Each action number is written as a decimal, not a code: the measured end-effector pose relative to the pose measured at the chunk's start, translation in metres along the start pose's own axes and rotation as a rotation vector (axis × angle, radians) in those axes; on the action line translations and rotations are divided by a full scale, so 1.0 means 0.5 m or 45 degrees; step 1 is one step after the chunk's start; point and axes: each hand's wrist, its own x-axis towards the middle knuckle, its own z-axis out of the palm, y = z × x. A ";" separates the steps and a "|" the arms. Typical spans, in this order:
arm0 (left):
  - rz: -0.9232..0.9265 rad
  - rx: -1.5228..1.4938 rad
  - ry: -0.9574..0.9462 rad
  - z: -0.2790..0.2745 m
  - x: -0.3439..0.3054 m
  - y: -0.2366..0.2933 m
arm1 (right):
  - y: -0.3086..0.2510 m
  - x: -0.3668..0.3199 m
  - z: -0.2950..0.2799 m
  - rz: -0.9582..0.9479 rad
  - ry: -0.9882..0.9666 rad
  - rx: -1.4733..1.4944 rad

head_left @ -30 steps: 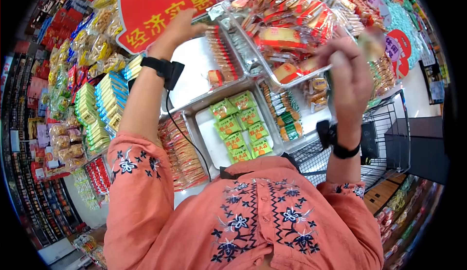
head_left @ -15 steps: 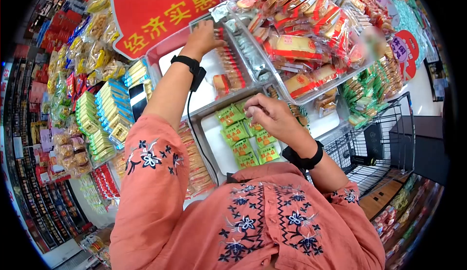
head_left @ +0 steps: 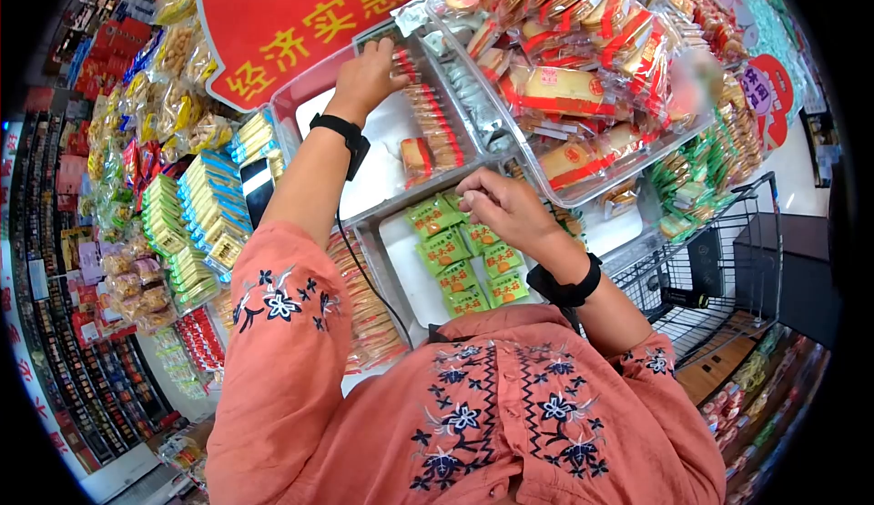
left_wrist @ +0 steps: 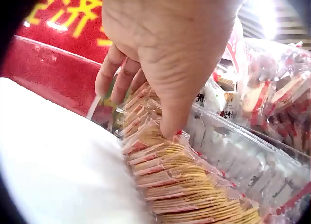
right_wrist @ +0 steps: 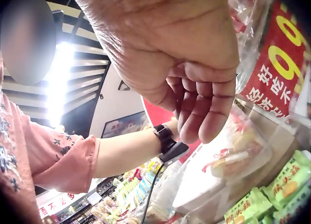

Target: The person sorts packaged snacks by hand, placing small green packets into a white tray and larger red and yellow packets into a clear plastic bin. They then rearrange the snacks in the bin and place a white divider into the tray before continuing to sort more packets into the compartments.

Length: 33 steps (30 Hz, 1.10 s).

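Note:
My left hand (head_left: 375,64) reaches up into a clear tray (head_left: 364,146) that holds a row of red-and-yellow biscuit packets (head_left: 428,114). In the left wrist view my left hand (left_wrist: 146,105) pinches the far end of the biscuit packets (left_wrist: 180,180), thumb in front and fingers behind. My right hand (head_left: 487,203) hovers just above several green snack packets (head_left: 455,250) in a lower white tray (head_left: 401,264). Seen from the right wrist, my right hand (right_wrist: 199,112) has curled fingers with nothing visible in them.
A big clear bin of red-wrapped cakes (head_left: 564,77) overhangs the trays on the right. A red sign (head_left: 291,23) stands behind the left hand. A wire shopping cart (head_left: 701,277) sits at lower right. Shelves of yellow and blue packs (head_left: 205,205) line the left.
My right hand dropped from near head height to just over the green packets. My left hand moved from the red sign down into the biscuit tray and took hold of the packets.

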 end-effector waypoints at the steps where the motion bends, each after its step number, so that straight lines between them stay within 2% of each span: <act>1: 0.038 0.038 0.021 -0.003 -0.002 0.002 | 0.005 0.001 0.000 -0.004 -0.003 0.012; 5: 0.260 0.284 0.133 0.007 0.009 0.013 | 0.006 -0.001 0.001 -0.049 0.012 -0.027; 9: 0.339 0.307 0.155 0.010 0.018 0.018 | 0.015 -0.004 -0.002 -0.001 -0.013 -0.042; 15: 0.324 0.278 0.058 0.002 0.021 0.011 | 0.023 -0.012 -0.009 0.045 -0.014 -0.013; 22: 0.447 0.304 0.204 -0.009 -0.036 -0.038 | 0.041 -0.011 0.006 -0.003 0.018 -0.042; 26: 0.384 0.578 0.079 0.029 -0.056 -0.051 | 0.039 -0.008 0.016 -0.068 -0.053 -0.211; 29: 0.344 0.533 0.013 0.013 -0.063 -0.022 | 0.039 -0.009 0.018 -0.061 -0.060 -0.221; 33: 0.108 0.341 -0.065 0.025 -0.068 0.011 | 0.044 -0.013 0.018 -0.026 0.005 -0.110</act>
